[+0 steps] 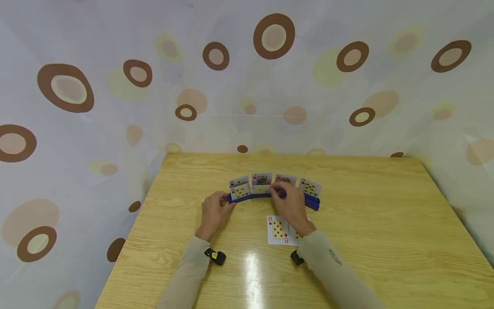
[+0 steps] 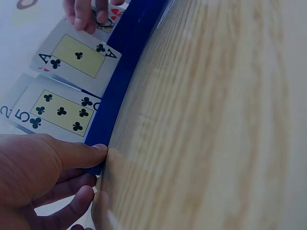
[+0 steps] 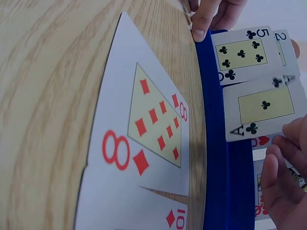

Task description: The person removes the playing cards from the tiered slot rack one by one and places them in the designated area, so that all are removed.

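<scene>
A curved blue card holder (image 1: pixel 311 202) stands on the table with playing cards upright in it. My left hand (image 1: pixel 213 214) grips its left end, thumb (image 2: pixel 84 152) on the near side and fingers behind. At the middle, my right hand (image 1: pixel 289 204) pinches the ace of clubs (image 3: pixel 265 112) by its right side, the card's lower edge at the holder. A five of clubs (image 2: pixel 61 112) stands to the left of the ace, with a two (image 3: pixel 283 48) behind it. Behind the ace is a red face card (image 1: pixel 261 178); another face card (image 1: pixel 286 177) is partly hidden by my right hand.
A black-suited card (image 1: pixel 310 187) stands at the holder's right end. Near my right wrist, an eight of diamonds (image 1: pixel 278 229) and a ten of diamonds (image 3: pixel 158 215) lie face up on the wooden table (image 1: pixel 386 214). A patterned cloth (image 1: pixel 239 86) hangs behind the table.
</scene>
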Demonstrator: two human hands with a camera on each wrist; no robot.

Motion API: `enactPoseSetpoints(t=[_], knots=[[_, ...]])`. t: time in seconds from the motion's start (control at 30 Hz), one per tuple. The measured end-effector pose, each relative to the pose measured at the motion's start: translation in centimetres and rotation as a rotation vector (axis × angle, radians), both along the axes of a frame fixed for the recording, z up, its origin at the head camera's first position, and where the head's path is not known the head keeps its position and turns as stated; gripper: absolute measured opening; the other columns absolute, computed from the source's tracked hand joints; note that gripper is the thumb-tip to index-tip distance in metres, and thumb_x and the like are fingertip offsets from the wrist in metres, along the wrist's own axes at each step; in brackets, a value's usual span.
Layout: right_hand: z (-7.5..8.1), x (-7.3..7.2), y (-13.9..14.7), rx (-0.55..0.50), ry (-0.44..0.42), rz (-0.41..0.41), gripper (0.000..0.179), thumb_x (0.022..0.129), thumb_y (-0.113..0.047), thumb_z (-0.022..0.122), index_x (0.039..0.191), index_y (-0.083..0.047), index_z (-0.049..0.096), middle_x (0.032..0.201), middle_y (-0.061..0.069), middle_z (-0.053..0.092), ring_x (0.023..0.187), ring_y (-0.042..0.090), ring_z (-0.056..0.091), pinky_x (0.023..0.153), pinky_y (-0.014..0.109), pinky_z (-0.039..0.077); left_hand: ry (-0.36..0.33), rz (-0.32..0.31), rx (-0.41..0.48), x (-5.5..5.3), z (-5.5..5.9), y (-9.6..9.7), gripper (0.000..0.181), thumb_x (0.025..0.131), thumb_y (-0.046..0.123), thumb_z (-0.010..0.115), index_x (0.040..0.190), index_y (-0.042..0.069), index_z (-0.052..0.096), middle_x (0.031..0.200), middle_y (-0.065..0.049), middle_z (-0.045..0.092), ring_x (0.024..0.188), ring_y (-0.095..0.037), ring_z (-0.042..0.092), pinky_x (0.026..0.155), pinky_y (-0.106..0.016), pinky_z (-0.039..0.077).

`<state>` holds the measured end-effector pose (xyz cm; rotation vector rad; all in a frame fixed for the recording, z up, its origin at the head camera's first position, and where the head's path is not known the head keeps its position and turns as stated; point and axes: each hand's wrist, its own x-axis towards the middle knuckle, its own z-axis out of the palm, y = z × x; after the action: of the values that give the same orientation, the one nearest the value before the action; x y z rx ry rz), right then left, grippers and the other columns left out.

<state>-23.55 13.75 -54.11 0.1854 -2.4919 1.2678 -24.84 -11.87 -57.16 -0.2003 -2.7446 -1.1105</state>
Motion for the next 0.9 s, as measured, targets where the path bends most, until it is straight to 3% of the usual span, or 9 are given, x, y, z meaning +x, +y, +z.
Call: enactPoseSetpoints(t=[0.33, 0.67, 0.9], knots=[[0.2, 0.3, 0.8, -0.093, 0.0, 0.071, 0.011, 0.106, -0.009, 0.069, 0.115, -0.005, 0.075, 0.102, 0.012, 0.08, 0.091, 0.024, 0.075, 0.07, 0.023, 0.055, 0.015, -0.01, -0.01, 0.3, 0.2, 0.0, 0.021, 0.092, 0.014, 0.089, 0.107, 0.001, 0.081, 0.1, -0.013, 0.083, 0.088, -0.027, 0.076, 0.086, -0.05, 0.058], [-0.1, 1.0, 1.4, -0.14, -0.03, 0.033, 0.011, 0.108, -0.007, 0.065, 0.118, -0.003, 0.066, 0.107, 0.016, 0.075, 0.096, 0.024, 0.069, 0.076, 0.021, 0.053, 0.015, -0.011, -0.015, 0.0, 0.2, -0.4, 0.023, 0.091, 0.015, 0.089, 0.108, 0.001, 0.081, 0.1, -0.013, 0.082, 0.086, -0.025, 0.074, 0.084, -0.048, 0.057], [-0.3, 2.4, 2.3, -0.165, -0.11, 0.019, 0.014, 0.111, -0.01, 0.059, 0.121, -0.001, 0.062, 0.11, 0.016, 0.072, 0.1, 0.02, 0.067, 0.081, 0.018, 0.054, 0.016, -0.022, -0.016, 0.0, 0.1, -0.3, 0.022, 0.092, 0.015, 0.089, 0.108, 0.002, 0.081, 0.101, -0.013, 0.083, 0.087, -0.026, 0.076, 0.087, -0.05, 0.057]])
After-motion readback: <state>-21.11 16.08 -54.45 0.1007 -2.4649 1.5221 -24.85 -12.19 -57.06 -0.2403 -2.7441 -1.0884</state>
